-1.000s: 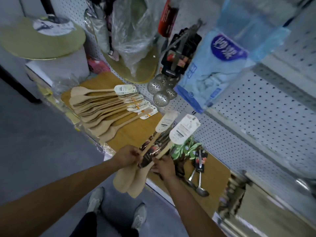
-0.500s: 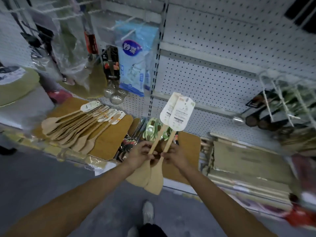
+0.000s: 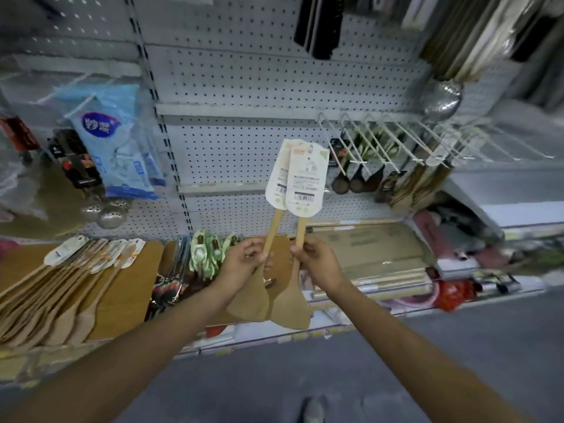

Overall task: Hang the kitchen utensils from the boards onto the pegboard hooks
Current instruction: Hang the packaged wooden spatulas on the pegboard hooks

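Two wooden spatulas held upright before the pegboard [image 3: 244, 141], ready for hooks.
Grey floor [image 3: 427, 346] below; more spatulas lay on board [image 3: 125, 288]. My left hand [image 3: 244, 262] gripped one spatula [image 3: 256, 288], right hand [image 3: 317, 264] the other spatula [image 3: 290, 300]; I judged each card's top hole should be lined up with a free wire hook [image 3: 345, 138].

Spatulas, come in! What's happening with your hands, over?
Left hand grips one wooden spatula, right hand the other. Both upright, labels up. White hooks up right. Nothing between.
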The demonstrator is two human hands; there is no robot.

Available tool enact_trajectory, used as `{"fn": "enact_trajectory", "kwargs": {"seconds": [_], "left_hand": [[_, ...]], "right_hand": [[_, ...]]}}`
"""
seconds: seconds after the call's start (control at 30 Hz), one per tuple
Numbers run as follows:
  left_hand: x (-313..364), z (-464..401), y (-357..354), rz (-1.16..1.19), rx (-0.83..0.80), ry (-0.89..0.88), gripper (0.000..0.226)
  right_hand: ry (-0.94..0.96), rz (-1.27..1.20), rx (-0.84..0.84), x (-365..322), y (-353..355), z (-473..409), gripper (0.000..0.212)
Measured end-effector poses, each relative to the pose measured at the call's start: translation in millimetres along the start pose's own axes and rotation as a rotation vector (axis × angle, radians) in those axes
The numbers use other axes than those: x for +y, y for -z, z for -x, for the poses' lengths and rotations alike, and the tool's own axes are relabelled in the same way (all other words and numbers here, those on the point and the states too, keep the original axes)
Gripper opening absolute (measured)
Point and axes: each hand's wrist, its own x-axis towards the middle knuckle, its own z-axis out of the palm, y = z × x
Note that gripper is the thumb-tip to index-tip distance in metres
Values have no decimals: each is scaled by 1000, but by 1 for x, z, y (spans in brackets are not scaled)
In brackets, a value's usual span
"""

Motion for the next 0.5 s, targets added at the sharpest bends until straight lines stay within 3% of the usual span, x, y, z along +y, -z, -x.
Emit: {"fn": "enact_trajectory", "kwargs": {"seconds": [0.1,0.23,0.37,0.5], "left_hand": [[10,-8,-36,-35,-67,-34,40],[22,-13,-96,-53,-85,-34,45],[26,-26,-167,-88,-112,-50,19],[30,-34,-249,-115,-148,-77,15]], "right_hand": [[41,-20,71,4,40,5,16],[46,-70,128,17,99,13,15],[48,-130,186,34,173,27,23],[57,-137,233,45,257,43,19]]}}
